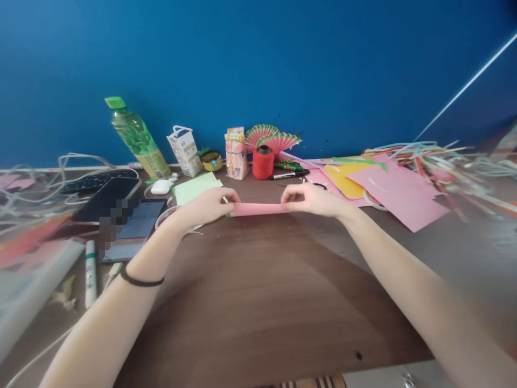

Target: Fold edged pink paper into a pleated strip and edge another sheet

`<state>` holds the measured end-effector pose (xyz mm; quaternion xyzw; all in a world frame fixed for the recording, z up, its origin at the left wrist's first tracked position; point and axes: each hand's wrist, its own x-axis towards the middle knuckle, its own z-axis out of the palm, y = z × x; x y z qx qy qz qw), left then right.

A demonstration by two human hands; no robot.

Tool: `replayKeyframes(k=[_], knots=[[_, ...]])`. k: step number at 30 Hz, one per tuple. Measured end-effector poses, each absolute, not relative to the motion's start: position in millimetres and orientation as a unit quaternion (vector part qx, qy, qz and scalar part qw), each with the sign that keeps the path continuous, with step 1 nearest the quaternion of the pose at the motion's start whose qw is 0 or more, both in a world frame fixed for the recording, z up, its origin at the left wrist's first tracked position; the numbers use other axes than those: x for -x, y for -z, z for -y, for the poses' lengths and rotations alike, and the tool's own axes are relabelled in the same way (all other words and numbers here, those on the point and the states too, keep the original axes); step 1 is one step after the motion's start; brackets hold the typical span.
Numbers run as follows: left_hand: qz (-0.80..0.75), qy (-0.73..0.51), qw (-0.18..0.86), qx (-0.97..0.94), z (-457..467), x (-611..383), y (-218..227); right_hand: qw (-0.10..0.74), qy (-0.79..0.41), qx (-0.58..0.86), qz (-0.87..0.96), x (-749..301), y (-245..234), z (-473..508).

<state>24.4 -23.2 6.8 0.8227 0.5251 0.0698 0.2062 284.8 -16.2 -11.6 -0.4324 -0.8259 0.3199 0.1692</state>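
A narrow strip of folded pink paper [259, 209] stretches between my two hands, just over the brown table [258, 291]. My left hand [214, 205] pinches its left end, where a bit of green shows at the edge. At the other end, my right hand [305, 199] grips the paper between thumb and fingers. Pale green paper sheets [197, 186] lie beside my left hand. Behind the strip stand a red spool of thread [263, 163] and pink-and-green pleated paper fans [283, 144].
Pink sheets [404, 194] and a yellow sheet [347, 180] lie right, near many coloured strips [448, 172]. A green-capped bottle [139, 140], a small carton [186, 151] and a white earbud case [161, 187] stand back left. A marker [91, 275], phone [107, 199] and cables lie left.
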Motion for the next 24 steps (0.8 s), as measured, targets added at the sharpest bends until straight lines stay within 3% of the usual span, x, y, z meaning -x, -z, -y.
replayKeyframes(k=[6,12,24], knots=[[-0.535,-0.196,0.310,-0.761,22,-22,-7,0.256,-0.344,0.449,0.784,-284,2,20],[-0.542,-0.096,0.176,-0.816,16,-25,15,0.174,-0.286,0.474,0.814,-282,18,15],[-0.511,-0.016,0.081,-0.856,15,-30,29,0.114,-0.133,0.438,0.882,-281,43,6]])
